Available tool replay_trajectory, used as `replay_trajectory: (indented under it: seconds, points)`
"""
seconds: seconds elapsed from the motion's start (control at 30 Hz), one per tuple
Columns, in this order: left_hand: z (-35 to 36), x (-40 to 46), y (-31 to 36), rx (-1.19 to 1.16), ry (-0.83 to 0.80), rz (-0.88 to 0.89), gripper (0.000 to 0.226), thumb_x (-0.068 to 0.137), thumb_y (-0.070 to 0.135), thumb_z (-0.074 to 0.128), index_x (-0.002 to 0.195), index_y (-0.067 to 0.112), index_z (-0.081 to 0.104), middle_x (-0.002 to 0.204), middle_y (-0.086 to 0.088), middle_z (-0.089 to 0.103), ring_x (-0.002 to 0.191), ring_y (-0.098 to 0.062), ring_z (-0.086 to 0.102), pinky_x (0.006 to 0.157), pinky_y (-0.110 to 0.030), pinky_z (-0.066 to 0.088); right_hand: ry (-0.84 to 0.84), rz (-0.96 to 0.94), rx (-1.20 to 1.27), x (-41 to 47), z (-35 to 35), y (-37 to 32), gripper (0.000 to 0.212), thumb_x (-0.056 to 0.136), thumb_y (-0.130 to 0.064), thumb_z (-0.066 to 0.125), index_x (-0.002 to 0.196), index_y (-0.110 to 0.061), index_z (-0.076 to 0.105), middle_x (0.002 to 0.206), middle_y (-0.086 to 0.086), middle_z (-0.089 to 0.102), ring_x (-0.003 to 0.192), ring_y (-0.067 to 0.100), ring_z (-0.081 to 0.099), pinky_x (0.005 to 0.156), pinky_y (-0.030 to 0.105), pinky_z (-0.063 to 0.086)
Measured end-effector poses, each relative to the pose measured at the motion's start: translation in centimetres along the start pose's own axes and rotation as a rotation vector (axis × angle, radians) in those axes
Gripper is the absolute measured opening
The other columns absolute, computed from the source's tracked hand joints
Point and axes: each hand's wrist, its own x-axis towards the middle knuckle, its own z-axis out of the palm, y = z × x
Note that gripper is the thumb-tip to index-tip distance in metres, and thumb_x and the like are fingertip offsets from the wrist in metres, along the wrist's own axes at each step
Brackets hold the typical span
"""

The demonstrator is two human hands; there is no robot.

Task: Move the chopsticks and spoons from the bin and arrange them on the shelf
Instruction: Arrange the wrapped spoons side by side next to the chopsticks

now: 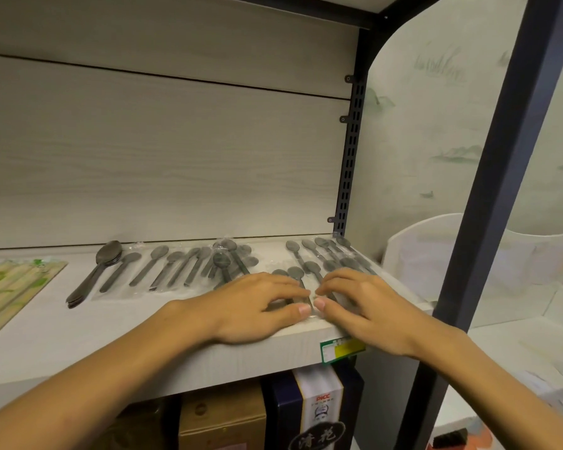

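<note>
Head view. A pale wood-grain shelf [62, 349] runs across the frame, backed by a matching panel and bounded on the right by a dark slotted upright [350, 157].

Both hands lie palm down near the front edge of the shelf, toward its right end. The left hand [254, 306] and the right hand [368, 303] meet fingertip to fingertip, fingers extended and only slightly bent, pressing on a clear-wrapped packet of spoons [301, 280]. Neither hand closes round anything; they rest flat on the wrapping. Whether the thumbs touch the packet or only the shelf edge cannot be told, as motion blur softens that area.

Further wrapped spoons [189, 264] lie in a loose row across the middle of the shelf, bowls toward the back panel, some overlapping. A second group of spoons [332, 251] sits at the rear right corner, just beside the upright. At the left end of the row lies a stack of unwrapped spoons [95, 274], handles angled toward the front.

Packs of chopsticks [10, 287] in green-printed wrapping lie at the far left of the shelf, well apart from the hands.

A green and yellow price label [342, 349] is fixed to the shelf's front edge. Boxes [221, 420] stand below the shelf.
</note>
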Motion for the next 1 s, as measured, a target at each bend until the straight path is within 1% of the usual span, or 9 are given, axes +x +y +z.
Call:
replay_trajectory:
  seconds: [0.13,0.23,0.3,0.43,0.53,0.7,0.8,0.93,1.0]
  points:
    - [-1.1,-1.2,-1.1,0.02,0.124,-0.05,0.041,0.094,0.052,0.046,0.128,0.031,0.057,0.133,0.018,0.055,0.122,0.002,0.046,0.106,-0.021,0.033,0.008,-0.017,-0.018,2.1,-0.5,-0.5,0.05,0.091,-0.058,0.039,0.12,-0.026,0.062,0.117,-0.01,0.063,0.108,0.006,0.055,0.095,0.029,0.045]
    - [-2.5,-2.4,-2.8,0.117,0.202,-0.174,0.038,0.09,0.053,0.046,0.118,0.033,0.062,0.12,0.02,0.059,0.113,-0.003,0.051,0.099,-0.032,0.042,0.008,-0.006,0.019,4.8,-0.6,-1.6,0.038,0.092,-0.048,0.052,0.121,-0.026,0.063,0.11,-0.009,0.066,0.099,0.008,0.059,0.089,0.031,0.049]
    - [-3.3,-3.1,-4.2,0.207,0.215,-0.298,0.032,0.091,0.052,0.047,0.115,0.037,0.061,0.11,0.022,0.054,0.108,-0.007,0.051,0.092,-0.034,0.044,-0.012,0.009,0.052,7.0,-0.3,-2.7,0.032,0.092,-0.04,0.056,0.12,-0.025,0.063,0.101,-0.009,0.067,0.091,0.01,0.06,0.085,0.031,0.05]
    - [-3.4,-3.7,-6.3,0.299,0.186,-0.457,0.034,0.089,0.057,0.048,0.115,0.039,0.06,0.099,0.009,0.054,0.104,-0.019,0.054,0.088,-0.038,0.046,-0.082,0.038,0.076,11.3,1.6,-4.3,0.03,0.092,-0.037,0.058,0.118,-0.022,0.063,0.1,-0.002,0.067,0.094,0.018,0.061,0.084,0.036,0.051]
    - [-2.8,-3.6,-7.0,0.239,0.193,-0.46,0.032,0.087,0.057,0.052,0.104,0.035,0.066,0.085,0.01,0.052,0.087,-0.017,0.055,0.085,-0.038,0.046,-0.139,0.068,-0.052,13.4,3.6,-4.7,0.03,0.089,-0.044,0.058,0.108,-0.021,0.065,0.102,0.004,0.067,0.096,0.026,0.059,0.077,0.035,0.05]
    - [-3.0,-3.2,-7.5,0.252,0.242,-0.457,0.019,0.088,0.041,0.057,0.096,0.031,0.07,0.081,0.01,0.056,0.085,-0.019,0.056,0.076,-0.034,0.049,-0.113,0.105,-0.038,14.8,5.2,-4.8,0.021,0.086,-0.026,0.06,0.105,-0.019,0.067,0.102,0.005,0.066,0.097,0.027,0.06,0.074,0.03,0.047]
    - [-3.0,-3.0,-7.5,0.244,0.278,-0.445,0.023,0.087,0.048,0.055,0.099,0.033,0.066,0.087,0.01,0.061,0.086,-0.017,0.058,0.075,-0.036,0.051,-0.077,0.131,0.029,15.1,5.1,-4.7,0.022,0.084,-0.024,0.06,0.104,-0.022,0.068,0.094,0.002,0.064,0.093,0.025,0.06,0.072,0.029,0.047]
    - [-3.3,-2.8,-7.4,0.265,0.238,-0.427,0.039,0.082,0.067,0.049,0.101,0.036,0.063,0.086,0.011,0.061,0.085,-0.017,0.056,0.076,-0.036,0.051,0.091,0.15,0.078,15.1,3.2,-3.9,0.019,0.086,-0.023,0.06,0.102,-0.023,0.07,0.078,-0.005,0.06,0.079,0.021,0.059,0.073,0.03,0.048]
    - [-3.4,-2.6,-6.9,0.297,0.195,-0.42,0.045,0.081,0.071,0.048,0.11,0.039,0.062,0.093,0.011,0.061,0.094,-0.018,0.057,0.081,-0.034,0.049,0.15,0.186,0.114,14.6,1.9,-2.9,0.018,0.089,-0.022,0.061,0.104,-0.019,0.071,0.072,-0.006,0.062,0.07,0.018,0.059,0.068,0.028,0.047]
